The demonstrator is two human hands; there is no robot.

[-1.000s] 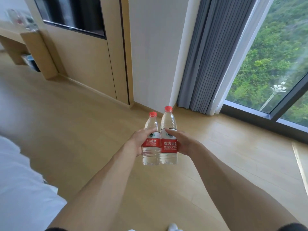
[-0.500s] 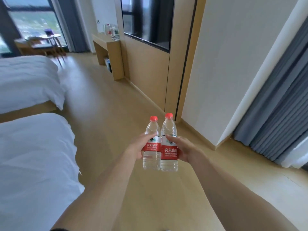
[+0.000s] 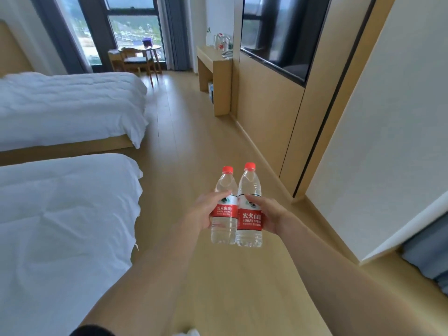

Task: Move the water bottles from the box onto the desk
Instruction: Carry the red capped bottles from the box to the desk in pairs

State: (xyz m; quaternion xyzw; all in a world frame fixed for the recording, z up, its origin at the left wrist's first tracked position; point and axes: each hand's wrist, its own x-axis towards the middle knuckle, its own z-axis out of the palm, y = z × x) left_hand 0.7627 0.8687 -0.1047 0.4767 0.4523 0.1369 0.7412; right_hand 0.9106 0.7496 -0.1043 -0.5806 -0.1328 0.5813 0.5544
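**Desk:** Where are the bottles right now?

**Me:** I see two clear water bottles with red caps and red labels, both upright and held out in front over the wooden floor (image 3: pixel 194 141). The left bottle (image 3: pixel 224 209) is gripped by the left hand (image 3: pixel 206 212), thumb across the label's upper edge and fingers curled behind. The right bottle (image 3: pixel 249 209) sits in the right hand (image 3: pixel 269 214), thumb laid on the label's top, fingers wrapped round the far side. The two bottles touch along their sides — the right one stands a little higher.

**Desk:** And the desk?

**Me:** The wooden desk (image 3: pixel 213 69) is far ahead, against the right-hand wall, well apart from the hands. On its top I can make out another red-labelled bottle (image 3: pixel 220 43) among some clear glassware; that part is too small for me to say more.

**Desk:** Anything else around?

**Me:** A dark wall-mounted screen (image 3: pixel 278 32) on the panelled wall, nearer than the desk. Two beds with white bedding on the left — the near bed (image 3: pixel 60 226) just beside the left forearm, the far bed (image 3: pixel 68 100) beyond it. At the far end, a wooden chair (image 3: pixel 133 59) and a small round table (image 3: pixel 151 48) before a big window (image 3: pixel 131 27) with grey curtains.
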